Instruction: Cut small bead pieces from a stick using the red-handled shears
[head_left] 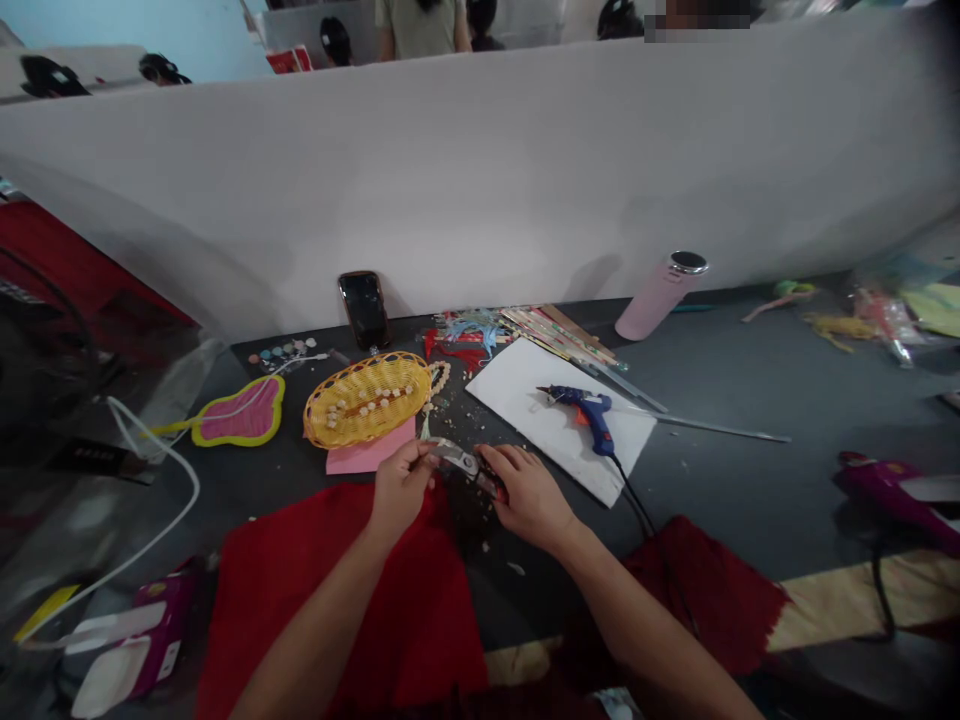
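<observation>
My right hand (531, 492) is wrapped round the handles of a pliers-like hand cutter (466, 463) with a silver head, a round pivot and dark, partly red grips. At the tip of that head, the thumb and fingers of my left hand (401, 485) are pinched together. What they hold, if anything, is too small to make out. Just beyond them lie a pale green tassel (426, 424) and a loop of light beads (441, 376). A yellow woven basket (319, 425) with strung beads stands behind my left hand, partly over a pink sheet (371, 452).
A blue glue gun (596, 415) rests on a white board (510, 385), its cord trailing toward me. Red cloth (262, 590) lies under my left forearm. Behind are sticks (562, 335), a phone (365, 310) and a pink bottle (651, 300) against a pale partition (450, 180).
</observation>
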